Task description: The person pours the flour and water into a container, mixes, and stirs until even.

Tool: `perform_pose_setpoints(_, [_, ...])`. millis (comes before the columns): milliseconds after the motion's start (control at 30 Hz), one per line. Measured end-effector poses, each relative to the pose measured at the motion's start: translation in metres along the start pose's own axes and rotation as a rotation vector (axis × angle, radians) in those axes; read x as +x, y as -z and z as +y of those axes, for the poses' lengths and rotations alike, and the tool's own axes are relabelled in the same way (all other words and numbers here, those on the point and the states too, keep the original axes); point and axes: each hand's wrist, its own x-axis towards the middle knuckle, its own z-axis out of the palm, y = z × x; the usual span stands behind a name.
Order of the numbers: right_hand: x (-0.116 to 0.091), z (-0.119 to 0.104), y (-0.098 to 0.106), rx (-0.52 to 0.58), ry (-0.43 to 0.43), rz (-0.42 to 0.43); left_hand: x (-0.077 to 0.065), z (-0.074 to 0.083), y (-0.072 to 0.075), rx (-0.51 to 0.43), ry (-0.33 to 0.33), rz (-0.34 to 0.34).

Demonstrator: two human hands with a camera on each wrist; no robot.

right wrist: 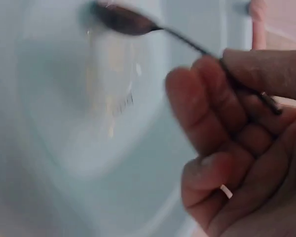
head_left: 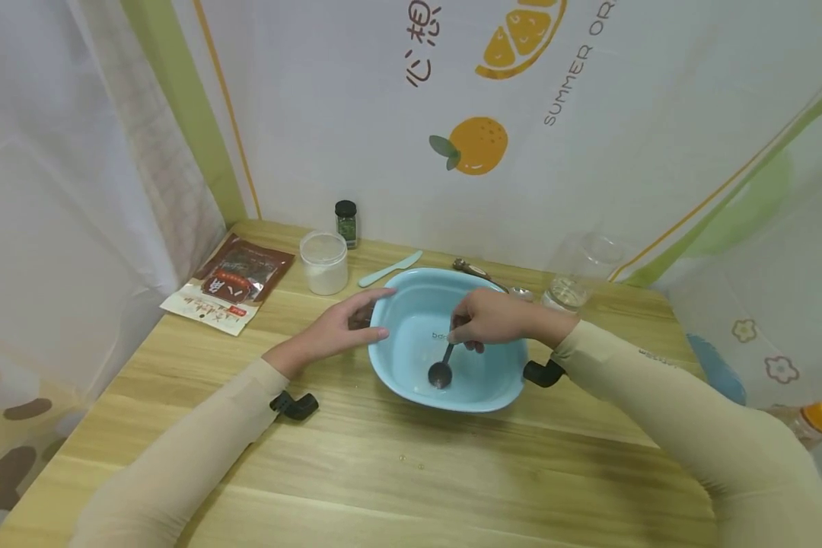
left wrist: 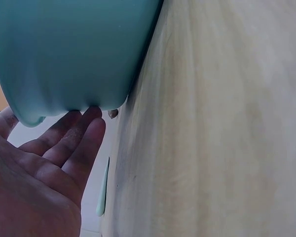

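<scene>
A light-blue plastic basin (head_left: 411, 388) stands on the wooden table, dark lettering on its inside. My left hand (head_left: 332, 327) holds its left side, thumb and index finger over the rim. The other fingers (left wrist: 81, 148) touch the outer wall in the left wrist view. Over the basin, my right hand (head_left: 489, 318) pinches a dark spoon (head_left: 441, 374) by its handle between thumb and fingers. The spoon's bowl points down towards the basin's bottom. In the right wrist view, the spoon (right wrist: 128, 22) and basin wall are blurred, and yellowish streaks show below the spoon.
Behind the basin lie a pale-green spreader knife (head_left: 390, 269) and a metal spoon (head_left: 520, 294). A tub of white powder (head_left: 325, 266), a black-capped spice jar (head_left: 345, 224) and a brown food packet (head_left: 229, 281) stand or lie at back left. A clear container (head_left: 568, 289) is at back right.
</scene>
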Motion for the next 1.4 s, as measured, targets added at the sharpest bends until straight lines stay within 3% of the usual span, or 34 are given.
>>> perform_pose_setpoints(67, [0.002, -0.004, -0.003, 0.027, 0.031, -0.005, 0.000, -0.001, 0.000, -0.007, -0.002, -0.005])
perform_pose_setpoints(133, [0.003, -0.006, -0.004, 0.002, 0.018, 0.049, -0.001, -0.002, -0.001, -0.010, -0.003, -0.006])
perform_pose_setpoints(267, [0.003, 0.001, 0.003, -0.017, -0.094, 0.151, -0.001, 0.000, -0.002, -0.002, 0.002, -0.001])
perform_pose_setpoints(433, [-0.001, 0.008, 0.008, -0.022, -0.155, 0.180, -0.001, 0.001, -0.001, 0.009, -0.003, 0.000])
perform_pose_setpoints(633, [0.001, 0.001, 0.003, -0.033, -0.100, 0.179, -0.002, 0.001, -0.002, 0.007, -0.008, 0.003])
perform_pose_setpoints(1000, [-0.007, -0.008, -0.010, 0.024, 0.058, 0.029, -0.004, -0.001, -0.003, 0.007, -0.004, 0.004])
perform_pose_setpoints(1100, [-0.004, -0.011, -0.012, 0.022, 0.089, 0.023, -0.005, 0.000, -0.004, 0.000, -0.007, 0.007])
perform_pose_setpoints(1233, [0.001, -0.008, -0.007, -0.033, 0.033, 0.116, -0.004, 0.001, -0.004, 0.005, -0.013, 0.009])
perform_pose_setpoints(1400, [-0.001, 0.013, 0.002, -0.114, -0.114, 0.269, -0.001, 0.001, -0.003, 0.026, -0.004, 0.010])
